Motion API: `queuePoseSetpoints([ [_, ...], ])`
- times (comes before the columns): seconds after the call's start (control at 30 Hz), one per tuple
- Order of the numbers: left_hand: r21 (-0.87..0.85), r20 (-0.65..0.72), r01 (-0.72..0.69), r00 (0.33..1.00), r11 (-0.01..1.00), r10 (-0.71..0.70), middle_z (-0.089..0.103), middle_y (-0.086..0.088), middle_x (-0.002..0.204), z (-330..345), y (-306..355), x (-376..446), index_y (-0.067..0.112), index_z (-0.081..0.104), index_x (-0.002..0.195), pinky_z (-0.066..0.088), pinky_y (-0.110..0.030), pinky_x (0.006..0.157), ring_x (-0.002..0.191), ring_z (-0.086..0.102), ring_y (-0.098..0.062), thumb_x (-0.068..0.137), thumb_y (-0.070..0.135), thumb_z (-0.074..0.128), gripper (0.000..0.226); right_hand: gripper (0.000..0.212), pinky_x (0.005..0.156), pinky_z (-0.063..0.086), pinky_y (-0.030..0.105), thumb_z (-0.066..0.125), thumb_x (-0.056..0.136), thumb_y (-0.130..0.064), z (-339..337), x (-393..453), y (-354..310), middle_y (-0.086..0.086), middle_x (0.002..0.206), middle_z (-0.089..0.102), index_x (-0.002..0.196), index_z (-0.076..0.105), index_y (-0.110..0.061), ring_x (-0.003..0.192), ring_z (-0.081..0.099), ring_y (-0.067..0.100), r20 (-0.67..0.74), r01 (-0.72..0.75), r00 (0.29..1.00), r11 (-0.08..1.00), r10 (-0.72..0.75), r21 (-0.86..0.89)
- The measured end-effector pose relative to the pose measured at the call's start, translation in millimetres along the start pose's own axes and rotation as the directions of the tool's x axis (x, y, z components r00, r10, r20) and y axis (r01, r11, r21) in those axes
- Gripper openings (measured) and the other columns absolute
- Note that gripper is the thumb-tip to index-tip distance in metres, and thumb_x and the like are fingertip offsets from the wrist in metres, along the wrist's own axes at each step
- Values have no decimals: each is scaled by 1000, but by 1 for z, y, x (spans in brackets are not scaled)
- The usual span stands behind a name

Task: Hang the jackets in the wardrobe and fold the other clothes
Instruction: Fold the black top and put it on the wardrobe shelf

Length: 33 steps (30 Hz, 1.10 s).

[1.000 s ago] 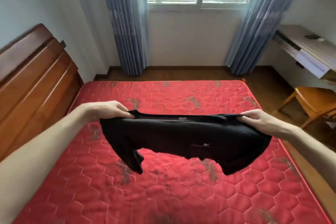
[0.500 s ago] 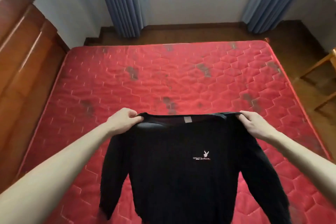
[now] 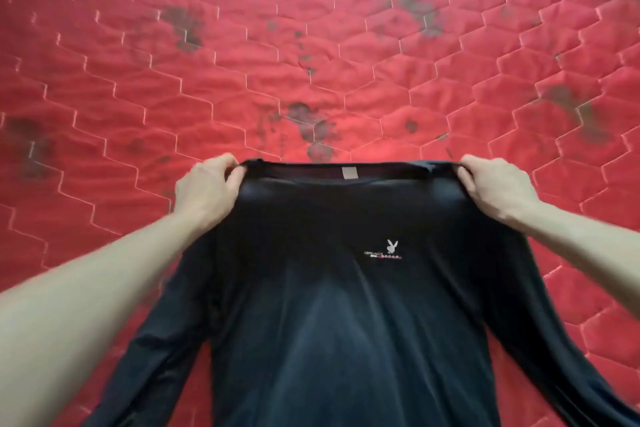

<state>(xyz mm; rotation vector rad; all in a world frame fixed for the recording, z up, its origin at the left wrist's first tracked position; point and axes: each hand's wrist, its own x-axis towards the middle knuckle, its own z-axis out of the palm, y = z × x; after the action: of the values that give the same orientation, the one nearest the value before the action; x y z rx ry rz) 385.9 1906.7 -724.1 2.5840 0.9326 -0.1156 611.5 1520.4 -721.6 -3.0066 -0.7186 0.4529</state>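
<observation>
Black top (image 3: 332,315) held spread over the red mattress (image 3: 311,45) — left hand (image 3: 207,189) and right hand (image 3: 495,187) each pinched on a shoulder. Folding step judged just begun; next, it is to be laid flat, sleeves smoothed out.

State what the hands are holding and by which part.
Both hold one black long-sleeved top: the left hand grips its left shoulder, the right hand its right shoulder, either side of the neckline, over the red mattress.
</observation>
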Motion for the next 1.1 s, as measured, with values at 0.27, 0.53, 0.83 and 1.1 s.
queuePoseSetpoints([
  [0.27, 201, -225, -11, 973, 979, 57, 50, -20, 133, 52, 23, 75, 9, 56, 126, 42, -55, 101, 123, 46, -41, 103, 24, 50, 27, 30, 90, 46, 50, 49, 108, -25, 21, 100, -30, 29, 126, 60, 126, 58, -4, 117, 59, 47, -160, -105, 980, 989, 121, 100],
  [0.53, 206, 64, -432, 901, 878, 429, 39, -16, 162, 138, 31, -93, 9, 47, 154, 32, -49, 121, 150, 38, -34, 107, 34, 47, 53, 45, 117, 39, 56, 61, 100, -3, 107, -58, -46, 25, 156, 47, 144, 57, 2, 147, 43, 43, -302, 250, 932, 959, -202, 131],
  [0.83, 169, 170, -495, 866, 852, 470, 14, -10, 174, 200, -40, -300, 21, 21, 167, 20, -57, 125, 161, 15, -31, 103, 43, 43, 71, 64, 127, 19, 49, 33, 106, -49, 214, -271, -26, -1, 175, 14, 166, 25, -27, 162, 14, 23, -58, 209, 977, 977, -207, 32],
  [1.1, 207, 51, -230, 973, 951, 224, 32, -13, 166, 182, -90, -365, 13, 34, 161, 32, -54, 120, 153, 34, -32, 97, 51, 47, 76, 65, 116, 36, 53, 45, 104, -45, 209, -337, 0, 15, 166, 35, 161, 38, -13, 151, 35, 36, -131, -256, 951, 950, 281, 177],
])
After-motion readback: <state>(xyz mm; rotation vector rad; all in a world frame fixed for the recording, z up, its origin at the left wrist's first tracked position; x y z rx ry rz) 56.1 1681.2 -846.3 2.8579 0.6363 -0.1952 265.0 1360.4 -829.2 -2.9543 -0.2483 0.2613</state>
